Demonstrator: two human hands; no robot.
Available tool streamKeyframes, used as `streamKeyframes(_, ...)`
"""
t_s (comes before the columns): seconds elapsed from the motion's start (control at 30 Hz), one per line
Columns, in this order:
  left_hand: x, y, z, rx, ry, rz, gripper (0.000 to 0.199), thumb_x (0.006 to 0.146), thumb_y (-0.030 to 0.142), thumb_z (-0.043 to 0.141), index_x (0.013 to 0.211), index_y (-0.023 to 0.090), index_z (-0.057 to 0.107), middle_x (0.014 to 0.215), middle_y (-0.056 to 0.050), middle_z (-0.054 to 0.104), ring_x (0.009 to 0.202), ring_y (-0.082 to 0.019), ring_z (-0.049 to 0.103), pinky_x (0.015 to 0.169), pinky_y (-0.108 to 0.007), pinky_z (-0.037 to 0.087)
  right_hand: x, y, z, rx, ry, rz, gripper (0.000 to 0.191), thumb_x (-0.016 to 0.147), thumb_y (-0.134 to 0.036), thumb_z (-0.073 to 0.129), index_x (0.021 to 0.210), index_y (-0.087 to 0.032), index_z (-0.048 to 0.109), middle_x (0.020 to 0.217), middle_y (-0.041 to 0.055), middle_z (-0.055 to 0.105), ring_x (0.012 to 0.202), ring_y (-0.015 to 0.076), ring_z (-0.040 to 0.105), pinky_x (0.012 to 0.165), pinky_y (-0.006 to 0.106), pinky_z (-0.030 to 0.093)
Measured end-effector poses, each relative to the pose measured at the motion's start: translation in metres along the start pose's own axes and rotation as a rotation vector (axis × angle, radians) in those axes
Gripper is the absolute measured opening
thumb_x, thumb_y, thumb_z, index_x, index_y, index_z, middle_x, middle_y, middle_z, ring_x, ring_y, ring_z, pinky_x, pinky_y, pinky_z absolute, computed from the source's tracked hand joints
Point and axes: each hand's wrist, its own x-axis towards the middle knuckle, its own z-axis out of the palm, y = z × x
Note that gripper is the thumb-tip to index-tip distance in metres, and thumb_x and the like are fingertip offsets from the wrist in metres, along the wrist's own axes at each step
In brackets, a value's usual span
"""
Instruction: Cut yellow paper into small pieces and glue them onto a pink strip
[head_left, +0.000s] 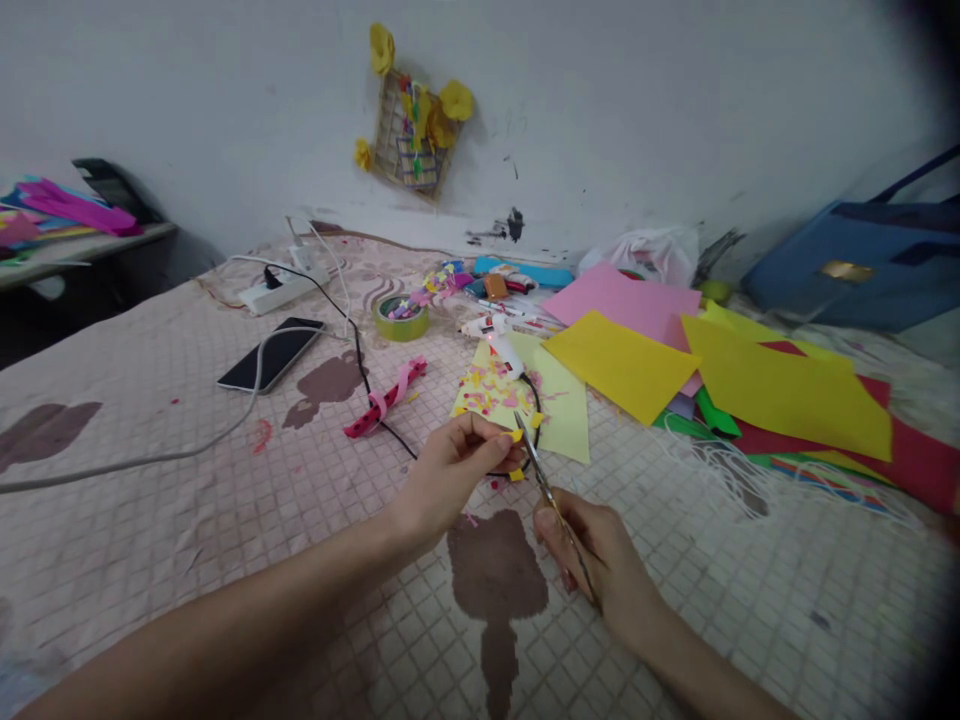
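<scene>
"Left hand: what is it doing?"
"Near the centre of the frame, it is pinching a small yellow paper piece between thumb and fingers."
"And right of that?"
"Scissors are pointing up toward the piece; the right hand, lower right of centre, is gripping their handles."
"Farther right?"
"Coloured sheets are lying overlapped across the right of the frame."

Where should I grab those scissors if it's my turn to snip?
I'd take the scissors by the handle end, coming from the near right, where the right hand grips now. They slant with the blades pointing away, toward the yellow paper bit in the left hand, so fingers are probably safest kept behind the blades.
</scene>
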Motion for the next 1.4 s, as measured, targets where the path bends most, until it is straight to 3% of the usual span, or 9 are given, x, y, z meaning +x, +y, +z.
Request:
streamKeyframes(0.53,0.013,0.016,-0.018,0.130,-0.189,-0.050,0.019,0.075,0.026,0.065,0.073,0.013,0.051,0.074,-0.004,0.067,0.069,-0.012,0.065,0.070,-0.027,0.051,0.000,-0.002,-0.006,-0.025,-0.041,0.029,0.040,0.084,-0.051,0.042,0.058,-0.021,0.040,0.046,-0.0046,0.037,0.041,0.0103,0.035,0.038,0.021,0.025)
streamKeyframes(0.63,0.014,0.018,-0.020,0.159,-0.195,-0.066,0.018,0.075,0.025,0.065,0.074,0.012,0.052,0.076,-0.006,0.068,0.070,-0.013,0.066,0.071,-0.027,0.051,-0.003,-0.001,-0.008,0.076,-0.112,0.106,0.042,0.084,-0.056,0.038,0.062,-0.020,0.042,0.046,-0.0059,0.035,0.039,0.0091,0.033,0.038,0.020,0.024)
streamKeyframes(0.8,0.014,0.021,-0.022,0.186,-0.224,-0.097,0.018,0.075,0.024,0.065,0.075,0.012,0.052,0.077,-0.007,0.069,0.073,-0.014,0.067,0.072,-0.027,0.051,-0.004,-0.003,-0.015,0.131,-0.199,0.073,0.041,0.086,-0.055,0.038,0.067,-0.019,0.046,0.048,-0.0070,0.033,0.042,0.0087,0.032,0.041,0.021,0.026)
streamKeyframes(1.4,0.017,0.024,-0.026,0.178,-0.262,-0.137,0.018,0.074,0.023,0.066,0.074,0.011,0.052,0.076,-0.006,0.069,0.070,-0.012,0.066,0.072,-0.025,0.051,0.001,-0.006,-0.019,0.006,-0.177,0.092,0.049,0.083,-0.061,0.037,0.059,-0.019,0.041,0.046,-0.0067,0.030,0.041,0.0079,0.030,0.040,0.021,0.022)
